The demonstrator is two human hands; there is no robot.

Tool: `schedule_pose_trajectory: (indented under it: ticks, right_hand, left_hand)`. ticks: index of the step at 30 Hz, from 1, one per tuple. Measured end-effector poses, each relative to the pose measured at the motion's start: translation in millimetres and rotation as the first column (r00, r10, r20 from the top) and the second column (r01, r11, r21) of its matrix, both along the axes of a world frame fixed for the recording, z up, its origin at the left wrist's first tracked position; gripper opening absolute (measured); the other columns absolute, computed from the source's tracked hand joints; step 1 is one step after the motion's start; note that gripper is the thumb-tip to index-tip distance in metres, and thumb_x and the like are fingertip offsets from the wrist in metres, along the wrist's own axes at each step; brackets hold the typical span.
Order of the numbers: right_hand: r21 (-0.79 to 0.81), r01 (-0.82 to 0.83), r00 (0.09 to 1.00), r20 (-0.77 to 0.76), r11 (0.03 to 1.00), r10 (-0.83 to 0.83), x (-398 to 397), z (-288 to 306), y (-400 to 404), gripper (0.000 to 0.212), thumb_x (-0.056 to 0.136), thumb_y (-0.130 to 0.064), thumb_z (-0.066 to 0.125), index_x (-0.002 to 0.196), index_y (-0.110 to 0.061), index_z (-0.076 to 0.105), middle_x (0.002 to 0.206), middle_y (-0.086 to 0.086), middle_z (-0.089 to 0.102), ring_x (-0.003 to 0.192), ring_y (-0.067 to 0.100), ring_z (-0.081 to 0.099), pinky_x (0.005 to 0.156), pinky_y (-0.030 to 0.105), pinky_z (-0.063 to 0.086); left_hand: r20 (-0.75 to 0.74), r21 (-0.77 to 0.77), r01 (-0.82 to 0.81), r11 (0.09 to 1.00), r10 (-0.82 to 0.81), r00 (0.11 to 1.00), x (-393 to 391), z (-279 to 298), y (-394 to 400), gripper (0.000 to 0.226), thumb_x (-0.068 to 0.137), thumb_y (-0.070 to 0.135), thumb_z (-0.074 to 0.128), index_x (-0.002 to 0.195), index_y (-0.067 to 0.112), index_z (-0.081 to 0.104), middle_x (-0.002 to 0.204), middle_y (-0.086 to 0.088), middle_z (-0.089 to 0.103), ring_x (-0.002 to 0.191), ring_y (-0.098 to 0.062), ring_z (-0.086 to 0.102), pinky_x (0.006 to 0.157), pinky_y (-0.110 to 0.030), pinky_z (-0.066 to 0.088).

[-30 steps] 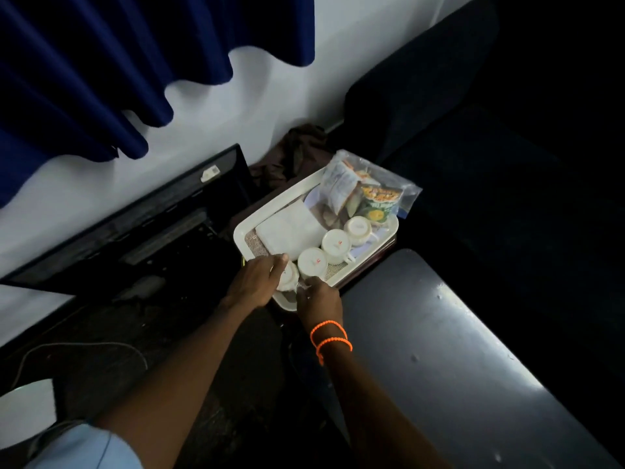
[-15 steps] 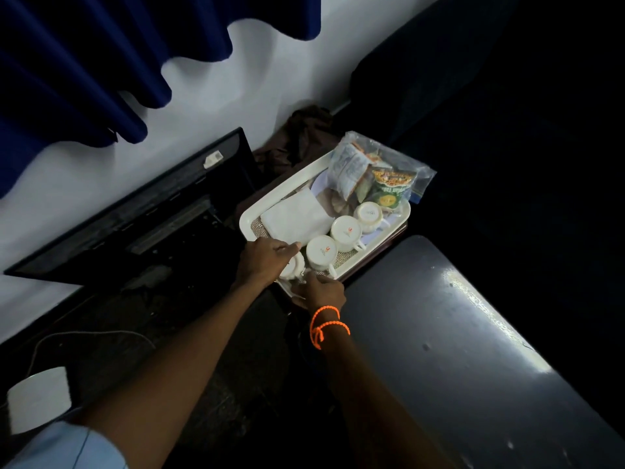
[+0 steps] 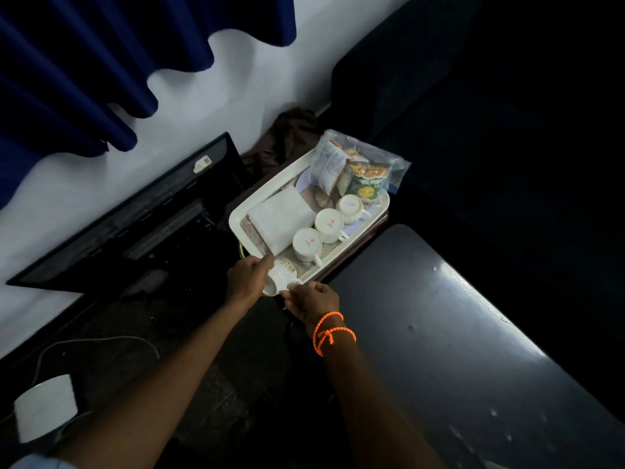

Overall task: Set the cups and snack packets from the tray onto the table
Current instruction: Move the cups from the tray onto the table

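A white tray (image 3: pixel 236 228) holds three upturned white cups (image 3: pixel 329 223) in a row, a folded white napkin (image 3: pixel 280 221) and a clear bag of snack packets (image 3: pixel 358 170) at its far end. A fourth white cup (image 3: pixel 279 279) is tilted on its side over the tray's near edge. My left hand (image 3: pixel 248 277) grips the cup's body. My right hand (image 3: pixel 313 299), with orange bands on the wrist, pinches the cup's handle.
A dark glossy table (image 3: pixel 456 333) stretches to the right of the tray. A black monitor (image 3: pixel 135 225) leans against the white wall at left, under a blue curtain (image 3: pixel 101 69). A white device (image 3: pixel 45 411) with a cable lies at lower left. A dark sofa (image 3: pixel 473 113) fills the right.
The near cup stood upturned in the tray under both hands; now it is lifted and tipped sideways over the tray's near edge.
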State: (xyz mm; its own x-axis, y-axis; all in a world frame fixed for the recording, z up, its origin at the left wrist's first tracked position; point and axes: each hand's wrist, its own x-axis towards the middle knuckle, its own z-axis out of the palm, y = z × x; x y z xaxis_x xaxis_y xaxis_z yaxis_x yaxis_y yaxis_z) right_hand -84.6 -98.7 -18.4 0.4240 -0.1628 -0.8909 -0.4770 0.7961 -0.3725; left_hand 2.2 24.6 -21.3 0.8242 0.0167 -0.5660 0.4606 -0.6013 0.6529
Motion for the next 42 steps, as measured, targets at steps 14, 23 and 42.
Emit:
schedule_pose_trajectory:
  ticks: [14,23,42]
  right_hand:
    - [-0.431,-0.121,0.984,-0.172,0.894,0.050,-139.4,-33.3,-49.1,0.023,0.064,-0.001,0.085,0.068,-0.015,0.067,0.072,0.004,0.073,0.067,0.016,0.067,0.071,0.032,0.061]
    - [-0.562,0.001,0.890,-0.377,0.827,-0.257,-222.4,-57.3,-56.4,0.016,0.065,-0.021,0.088,0.062,-0.018,0.072,0.061,-0.009,0.071,0.064,0.009,0.068,0.066,0.022,0.054]
    - [-0.456,0.008,0.840,-0.480,0.890,-0.253,-285.2,-89.1,-29.6,0.022,0.061,-0.028,0.092,0.067,-0.022,0.073,0.064,-0.011,0.070,0.063,0.003,0.066,0.052,0.005,0.041]
  left_hand:
    - [-0.123,-0.133,0.224,0.965,-0.241,0.963,-109.7,-22.7,-134.9,0.039,0.088,0.050,0.067,0.082,0.014,0.079,0.083,-0.003,0.078,0.086,-0.023,0.072,0.082,-0.036,0.055]
    - [-0.200,-0.088,0.653,0.752,-0.656,0.728,-181.7,-52.1,-185.9,0.031,0.086,0.041,0.080,0.102,0.015,0.084,0.101,-0.001,0.081,0.088,-0.009,0.070,0.075,-0.019,0.050]
    - [-0.308,-0.060,0.862,0.503,-0.831,0.464,-235.6,-88.8,-183.4,0.026,0.087,0.038,0.078,0.102,0.018,0.084,0.107,0.000,0.080,0.101,-0.014,0.073,0.089,-0.025,0.056]
